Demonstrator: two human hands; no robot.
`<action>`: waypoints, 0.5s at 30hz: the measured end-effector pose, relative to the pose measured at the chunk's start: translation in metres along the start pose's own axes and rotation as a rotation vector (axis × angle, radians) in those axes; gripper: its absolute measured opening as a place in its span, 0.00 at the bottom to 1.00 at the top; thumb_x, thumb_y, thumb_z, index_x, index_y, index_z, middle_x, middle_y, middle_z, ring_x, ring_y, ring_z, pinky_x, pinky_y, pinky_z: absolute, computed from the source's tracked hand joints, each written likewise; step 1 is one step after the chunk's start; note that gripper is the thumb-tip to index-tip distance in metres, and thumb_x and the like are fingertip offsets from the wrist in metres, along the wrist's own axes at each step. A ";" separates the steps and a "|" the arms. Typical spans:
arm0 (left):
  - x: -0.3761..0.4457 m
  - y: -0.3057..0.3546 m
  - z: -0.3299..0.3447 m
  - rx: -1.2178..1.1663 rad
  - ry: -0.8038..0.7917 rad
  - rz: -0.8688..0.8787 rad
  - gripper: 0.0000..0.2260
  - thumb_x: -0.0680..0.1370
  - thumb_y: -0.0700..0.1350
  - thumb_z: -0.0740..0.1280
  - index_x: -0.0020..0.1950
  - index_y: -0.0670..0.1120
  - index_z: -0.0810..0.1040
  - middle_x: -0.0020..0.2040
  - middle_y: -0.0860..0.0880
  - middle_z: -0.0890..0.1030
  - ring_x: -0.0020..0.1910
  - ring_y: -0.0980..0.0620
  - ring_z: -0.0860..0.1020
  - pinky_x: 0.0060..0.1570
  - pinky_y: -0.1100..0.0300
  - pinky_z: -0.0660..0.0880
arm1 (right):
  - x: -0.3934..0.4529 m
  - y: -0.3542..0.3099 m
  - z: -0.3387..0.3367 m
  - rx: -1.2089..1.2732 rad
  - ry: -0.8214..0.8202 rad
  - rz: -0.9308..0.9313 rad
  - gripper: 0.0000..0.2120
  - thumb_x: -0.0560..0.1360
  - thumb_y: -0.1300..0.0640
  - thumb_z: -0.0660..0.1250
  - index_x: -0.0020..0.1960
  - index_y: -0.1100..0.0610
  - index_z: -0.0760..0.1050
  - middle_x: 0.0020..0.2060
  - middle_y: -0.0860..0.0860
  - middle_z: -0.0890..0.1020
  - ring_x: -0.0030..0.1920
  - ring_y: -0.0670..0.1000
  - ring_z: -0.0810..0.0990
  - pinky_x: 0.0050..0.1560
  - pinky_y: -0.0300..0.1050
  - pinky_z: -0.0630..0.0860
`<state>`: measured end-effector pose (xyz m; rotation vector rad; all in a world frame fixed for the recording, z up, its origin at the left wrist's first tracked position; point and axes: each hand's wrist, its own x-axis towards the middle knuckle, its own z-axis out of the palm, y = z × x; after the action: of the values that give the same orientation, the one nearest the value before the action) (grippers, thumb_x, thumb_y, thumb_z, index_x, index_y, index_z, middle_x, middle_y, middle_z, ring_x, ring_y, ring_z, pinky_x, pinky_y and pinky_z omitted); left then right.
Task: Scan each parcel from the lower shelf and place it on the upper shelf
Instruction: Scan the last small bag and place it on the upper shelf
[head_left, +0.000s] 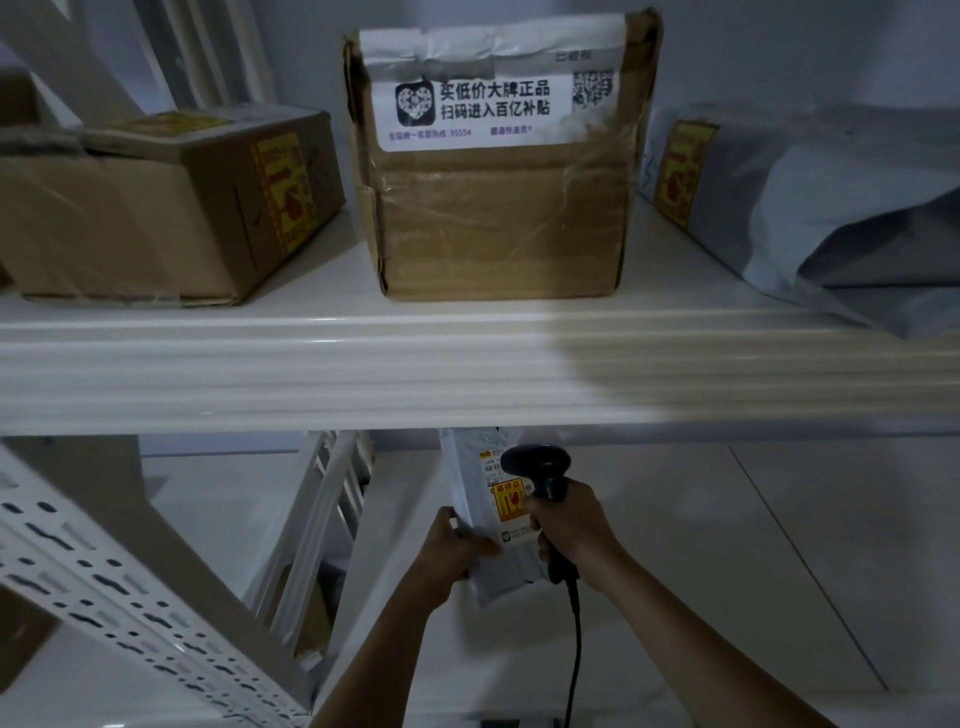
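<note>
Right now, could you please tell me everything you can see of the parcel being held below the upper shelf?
The parcel is a flat grey plastic mailer bag, held roughly upright. Its face carries a white shipping label and a yellow sticker with red print. Its top edge is hidden behind the upper shelf. The left hand grips its left edge, while the right hand holds a black corded scanner in front of the label.
</note>
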<state>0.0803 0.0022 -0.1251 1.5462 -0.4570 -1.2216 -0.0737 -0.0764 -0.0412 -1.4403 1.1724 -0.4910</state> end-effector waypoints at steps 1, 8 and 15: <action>0.001 0.000 -0.001 -0.002 -0.001 0.002 0.38 0.59 0.38 0.79 0.64 0.45 0.66 0.59 0.41 0.77 0.56 0.43 0.80 0.42 0.52 0.81 | 0.001 0.000 0.000 -0.002 -0.008 0.000 0.04 0.73 0.61 0.67 0.40 0.61 0.75 0.29 0.54 0.79 0.22 0.52 0.75 0.28 0.44 0.75; 0.003 0.000 0.000 0.015 -0.027 0.016 0.37 0.59 0.38 0.79 0.63 0.46 0.66 0.59 0.42 0.77 0.56 0.44 0.80 0.44 0.50 0.82 | 0.003 0.000 -0.001 -0.025 -0.016 0.008 0.02 0.73 0.63 0.65 0.41 0.61 0.75 0.30 0.56 0.78 0.22 0.52 0.75 0.29 0.44 0.75; 0.009 -0.003 -0.001 0.043 -0.018 0.017 0.34 0.62 0.36 0.79 0.63 0.46 0.66 0.60 0.41 0.77 0.58 0.42 0.78 0.50 0.46 0.82 | 0.003 0.001 -0.004 -0.066 -0.027 -0.009 0.03 0.73 0.63 0.65 0.41 0.60 0.74 0.30 0.56 0.78 0.23 0.52 0.75 0.30 0.45 0.76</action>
<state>0.0835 -0.0034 -0.1323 1.5660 -0.5105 -1.2201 -0.0756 -0.0809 -0.0421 -1.5051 1.1700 -0.4415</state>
